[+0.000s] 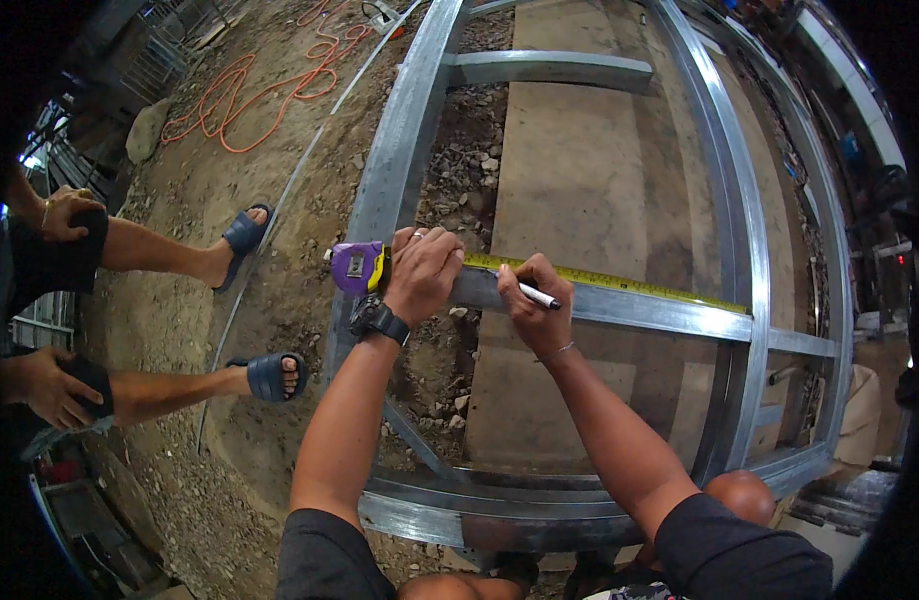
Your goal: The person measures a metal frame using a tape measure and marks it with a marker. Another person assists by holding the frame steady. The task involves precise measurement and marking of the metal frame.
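My left hand (421,272) presses a purple tape measure (357,267) onto a galvanized steel crossbar (639,308) of a metal frame. Its yellow tape blade (619,281) runs to the right along the bar. My right hand (535,298) grips a white marker (539,296), with the tip down at the tape's edge on the bar. A black watch (377,320) is on my left wrist. Both forearms come up from the lower edge over the frame's near rail (449,510).
The steel frame (404,130) lies over dirt, stones and a concrete slab (579,170). Another person sits at the left, with feet in blue sandals (271,376) on the dirt. An orange cable (249,95) lies coiled at the top left.
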Available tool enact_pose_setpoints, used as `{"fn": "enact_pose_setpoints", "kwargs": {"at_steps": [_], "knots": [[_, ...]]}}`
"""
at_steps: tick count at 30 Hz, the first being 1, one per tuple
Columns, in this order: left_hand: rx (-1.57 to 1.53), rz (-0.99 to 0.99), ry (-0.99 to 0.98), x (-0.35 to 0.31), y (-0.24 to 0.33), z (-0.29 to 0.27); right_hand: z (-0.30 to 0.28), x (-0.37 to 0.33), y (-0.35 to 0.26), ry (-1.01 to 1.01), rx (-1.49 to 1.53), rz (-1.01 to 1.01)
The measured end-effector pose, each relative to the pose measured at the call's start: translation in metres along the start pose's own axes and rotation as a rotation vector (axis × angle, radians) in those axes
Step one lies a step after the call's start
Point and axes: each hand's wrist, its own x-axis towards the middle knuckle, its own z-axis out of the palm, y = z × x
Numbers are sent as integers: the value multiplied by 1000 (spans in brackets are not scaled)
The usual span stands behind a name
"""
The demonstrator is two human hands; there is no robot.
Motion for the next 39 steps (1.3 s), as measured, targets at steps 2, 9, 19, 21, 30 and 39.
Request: {"fn": "enact_pose_setpoints", "kwargs": {"at_steps": [2,9,19,21,30,39], "knots": [[12,7,1,0,-1,0,0,0,-1,4,-4,1],[12,29,45,4,-7,2,4,6,4,3,53,42],[-1,11,15,5,-5,1,3,6,4,35,25,5],[-5,8,11,5,-5,0,3,5,3,20,20,-2],[26,6,0,6,-2,-1,3,6,5,1,-5,-28],[7,5,21,4,-5,0,0,7,3,-13,73,104]]}}
